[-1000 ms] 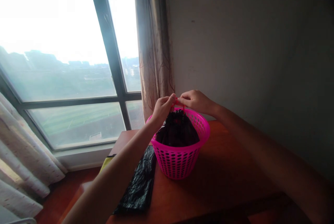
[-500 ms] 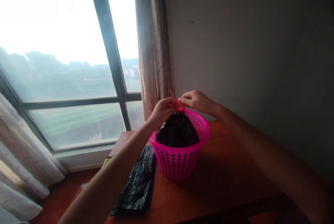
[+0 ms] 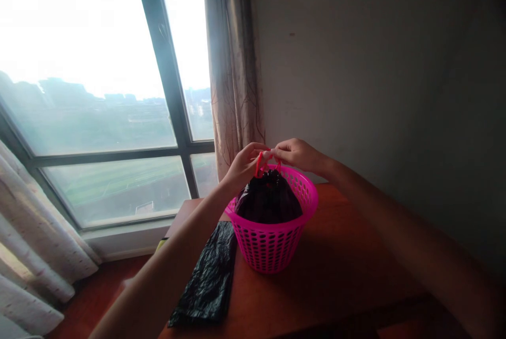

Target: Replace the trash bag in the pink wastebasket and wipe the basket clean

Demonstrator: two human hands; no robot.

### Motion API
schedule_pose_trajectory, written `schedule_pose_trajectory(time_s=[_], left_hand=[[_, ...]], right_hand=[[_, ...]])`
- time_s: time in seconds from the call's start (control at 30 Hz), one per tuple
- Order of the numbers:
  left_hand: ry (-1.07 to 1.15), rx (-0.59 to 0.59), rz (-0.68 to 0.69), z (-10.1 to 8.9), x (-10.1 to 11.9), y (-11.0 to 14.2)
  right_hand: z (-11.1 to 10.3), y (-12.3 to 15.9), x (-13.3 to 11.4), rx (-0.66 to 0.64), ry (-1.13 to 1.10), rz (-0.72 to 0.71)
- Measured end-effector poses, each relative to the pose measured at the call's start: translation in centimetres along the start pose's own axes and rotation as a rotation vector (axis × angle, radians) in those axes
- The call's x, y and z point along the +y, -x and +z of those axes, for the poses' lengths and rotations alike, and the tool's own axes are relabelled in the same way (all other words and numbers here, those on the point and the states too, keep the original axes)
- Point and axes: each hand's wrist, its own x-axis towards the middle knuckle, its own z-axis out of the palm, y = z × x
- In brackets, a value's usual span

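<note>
A pink perforated basket point(image 3: 272, 247) stands on a reddish wooden table point(image 3: 348, 270). Inside it sits a black rubbish bag point(image 3: 269, 199), gathered at the top by a red drawstring point(image 3: 260, 162). My left hand point(image 3: 243, 165) pinches a loop of that red string just above the bag's neck. My right hand point(image 3: 297, 153) is closed on the string from the other side, fingertips meeting the left hand's. Both hands hover over the basket's far rim.
A flat folded black bag point(image 3: 205, 281) lies on the table left of the basket. A wall is close behind, a patterned curtain point(image 3: 235, 65) hangs at the corner, and a large window point(image 3: 90, 91) fills the left. More curtain point(image 3: 35, 254) hangs at lower left.
The two hands have stayed above the bag's neck, working the red string; a loop now shows by my left fingers. The basket and flat bag have not moved.
</note>
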Motion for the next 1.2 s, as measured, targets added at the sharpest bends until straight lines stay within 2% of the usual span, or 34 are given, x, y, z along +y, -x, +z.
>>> schedule_pose_trajectory(time_s=[0.2,0.47,0.53,0.67,0.8,0.9,1.07,1.2], left_hand=[[0.105,0.042,0.046,-0.8,0.4,0.1],[0.141,0.182,0.003,-2.6,0.8,1.0],[0.220,0.159,-0.039,-2.9,0.8,1.2],[0.422,0.024,-0.099,-3.9,1.0,1.9],[0.477,-0.065,-0.165,-5.3,1.2,2.5],[0.372,-0.082,-0.204,-6.1,1.6,2.7],[-0.143,-0.068,-0.203,-6.3,2.9,3.1],[-0.265,-0.086,-0.175,-6.3,3.3,3.0]], right_hand=[[-0.4,0.5,-0.2,-0.029,-0.069,0.050],[-0.4,0.6,-0.2,-0.074,-0.119,0.057],[-0.4,0.5,-0.1,-0.073,-0.116,0.052],[-0.3,0.5,0.1,-0.066,-0.101,0.043],[-0.5,0.7,0.2,-0.055,-0.094,0.060],[-0.6,0.9,0.1,-0.062,-0.095,0.049],[-0.6,0.9,0.2,-0.073,-0.061,0.037],[-0.4,0.8,0.5,-0.070,-0.042,0.028]])
